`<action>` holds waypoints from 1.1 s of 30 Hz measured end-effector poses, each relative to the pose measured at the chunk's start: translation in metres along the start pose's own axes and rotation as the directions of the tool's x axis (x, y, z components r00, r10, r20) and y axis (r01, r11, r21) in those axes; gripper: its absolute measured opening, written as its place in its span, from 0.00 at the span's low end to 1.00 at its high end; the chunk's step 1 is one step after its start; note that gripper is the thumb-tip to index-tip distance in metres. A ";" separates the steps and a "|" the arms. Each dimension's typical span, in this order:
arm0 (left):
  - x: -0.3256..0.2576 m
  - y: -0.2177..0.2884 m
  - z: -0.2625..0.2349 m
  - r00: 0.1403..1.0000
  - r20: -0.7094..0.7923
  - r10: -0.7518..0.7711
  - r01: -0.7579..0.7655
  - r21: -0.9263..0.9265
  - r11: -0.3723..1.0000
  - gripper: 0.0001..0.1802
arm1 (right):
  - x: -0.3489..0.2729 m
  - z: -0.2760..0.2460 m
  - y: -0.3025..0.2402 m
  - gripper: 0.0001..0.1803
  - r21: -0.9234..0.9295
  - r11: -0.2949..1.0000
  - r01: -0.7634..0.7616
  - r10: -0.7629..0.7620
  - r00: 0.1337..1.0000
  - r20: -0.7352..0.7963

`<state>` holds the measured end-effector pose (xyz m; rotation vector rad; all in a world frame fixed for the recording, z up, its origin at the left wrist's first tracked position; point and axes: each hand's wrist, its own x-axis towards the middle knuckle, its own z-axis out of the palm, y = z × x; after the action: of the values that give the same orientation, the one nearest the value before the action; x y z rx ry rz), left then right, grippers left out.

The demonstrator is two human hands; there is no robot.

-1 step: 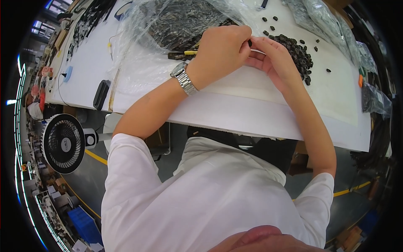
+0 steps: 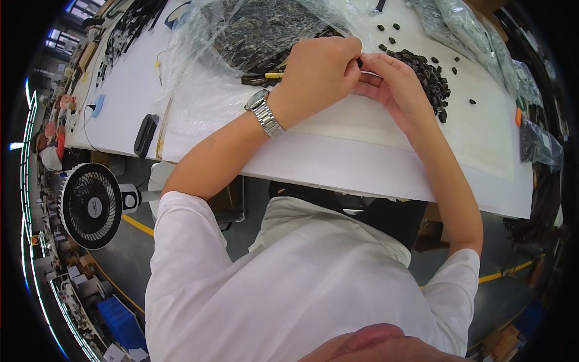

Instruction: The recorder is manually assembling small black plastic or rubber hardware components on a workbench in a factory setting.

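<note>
Over the white table, my two hands meet at the fingertips. A small black piece [image 2: 360, 62] shows between them, mostly covered, so its exact kind is hidden. My left hand [image 2: 322, 67], with a metal watch [image 2: 264, 112] on its wrist, is closed with thumb and fingers pinched at the piece. From the other side my right hand [image 2: 395, 84] pinches it between thumb and forefinger. Just beyond my right hand lies a pile of small black ring-like pieces [image 2: 431, 78]. A yellow strip [image 2: 274, 75] and dark flat pieces [image 2: 254, 80] stick out beside my left hand.
A clear plastic bag [image 2: 265, 30] full of dark pieces lies beyond my left hand. Black straps [image 2: 129, 33] and a black case [image 2: 145, 136] rest on the left. More plastic bags [image 2: 464, 30] line the far right. A fan [image 2: 91, 206] stands left below the table edge.
</note>
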<state>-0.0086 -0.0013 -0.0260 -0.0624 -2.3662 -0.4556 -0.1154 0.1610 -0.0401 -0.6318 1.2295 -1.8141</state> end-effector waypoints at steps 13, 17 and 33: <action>0.010 -0.004 -0.018 0.879 0.404 -0.254 0.454 -0.542 0.708 0.07 | -0.002 -0.010 -0.007 0.12 -0.156 0.987 0.048 -0.051 0.999 -0.017; 0.013 -0.020 -0.023 0.852 0.488 -0.189 0.476 -0.570 0.670 0.08 | -0.004 -0.012 -0.016 0.13 -0.156 0.988 0.006 0.005 0.997 0.072; 0.011 -0.025 -0.017 0.672 0.741 0.000 0.718 -0.652 0.244 0.11 | -0.029 0.023 -0.030 0.06 -0.686 0.719 0.111 -0.163 0.987 -0.011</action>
<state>-0.0100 -0.0312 -0.0151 -0.1560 -2.2797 -2.4187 -0.0933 0.1793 -0.0025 -1.0962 1.9756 -1.4625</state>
